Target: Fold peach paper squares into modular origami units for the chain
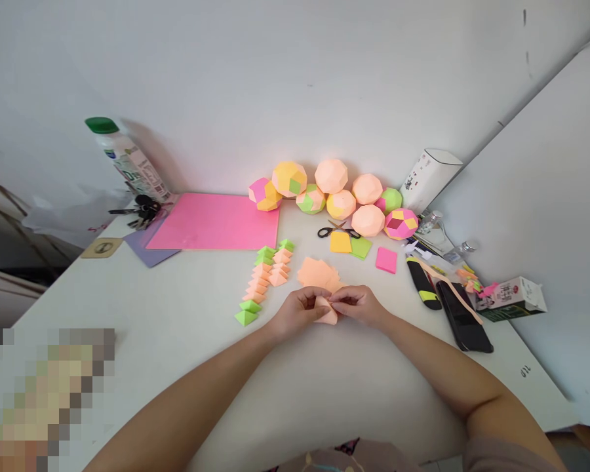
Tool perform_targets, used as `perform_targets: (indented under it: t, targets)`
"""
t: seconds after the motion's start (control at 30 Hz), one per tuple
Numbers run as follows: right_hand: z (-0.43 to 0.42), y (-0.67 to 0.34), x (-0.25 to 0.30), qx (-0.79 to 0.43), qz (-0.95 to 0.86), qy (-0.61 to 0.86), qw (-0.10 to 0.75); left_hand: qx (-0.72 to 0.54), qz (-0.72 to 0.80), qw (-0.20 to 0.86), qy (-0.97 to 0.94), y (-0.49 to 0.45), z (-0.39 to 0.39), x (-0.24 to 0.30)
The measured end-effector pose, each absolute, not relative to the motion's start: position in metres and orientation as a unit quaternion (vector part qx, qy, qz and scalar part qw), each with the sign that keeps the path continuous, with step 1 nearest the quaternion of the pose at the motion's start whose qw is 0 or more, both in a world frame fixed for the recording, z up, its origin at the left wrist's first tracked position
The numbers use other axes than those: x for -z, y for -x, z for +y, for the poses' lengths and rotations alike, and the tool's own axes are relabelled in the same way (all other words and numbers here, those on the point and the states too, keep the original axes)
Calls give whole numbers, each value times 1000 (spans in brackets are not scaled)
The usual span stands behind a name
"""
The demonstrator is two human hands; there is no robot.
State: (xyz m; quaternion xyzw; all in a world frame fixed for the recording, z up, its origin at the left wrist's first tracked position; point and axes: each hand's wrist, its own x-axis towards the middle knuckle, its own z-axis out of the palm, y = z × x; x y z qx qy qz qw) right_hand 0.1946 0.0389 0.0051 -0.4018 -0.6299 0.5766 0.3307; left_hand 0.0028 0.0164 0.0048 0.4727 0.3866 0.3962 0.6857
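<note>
Between my two hands, a small peach paper piece (327, 313) is pinched, partly folded. My left hand (297, 311) grips its left side with thumb and fingers. The fingertips of my right hand (358, 305) close on its upper right edge. Just beyond the hands lies a loose stack of peach paper squares (317, 271). To the left stand two rows of folded paper units, a longer green and peach row (258, 282) and a shorter one (281, 262). My fingers hide part of the piece.
Several faceted paper balls (332, 177) sit against the wall. Scissors (339, 231), yellow sheets (341, 242), green sheets (360, 247) and a pink pad (386, 260) lie before them. A pink board (216, 221) is left; a utility knife (424, 285), phone (465, 318) and carton (511, 298) are right.
</note>
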Motion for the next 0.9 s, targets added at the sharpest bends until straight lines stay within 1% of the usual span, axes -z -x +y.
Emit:
perform_targets:
  t: [0.23,0.37,0.53,0.73,0.9]
  targets:
    - [36,-193,-6,-576,-610,412,355,-394,400,682,-469,-5,14,-5]
    - [36,-194,-4,-601,-584,411,359,-377,409,683,-473,-6,13,-6]
    - [38,-194,-3,-641,-573,361,361,-398,408,682,-459,-5,15,-7]
    - [39,-193,-2,-634,-576,366,364,-411,411,690,-432,-4,17,-4]
    - [38,-195,3,-627,-579,381,355,-407,405,673,-466,-4,16,4]
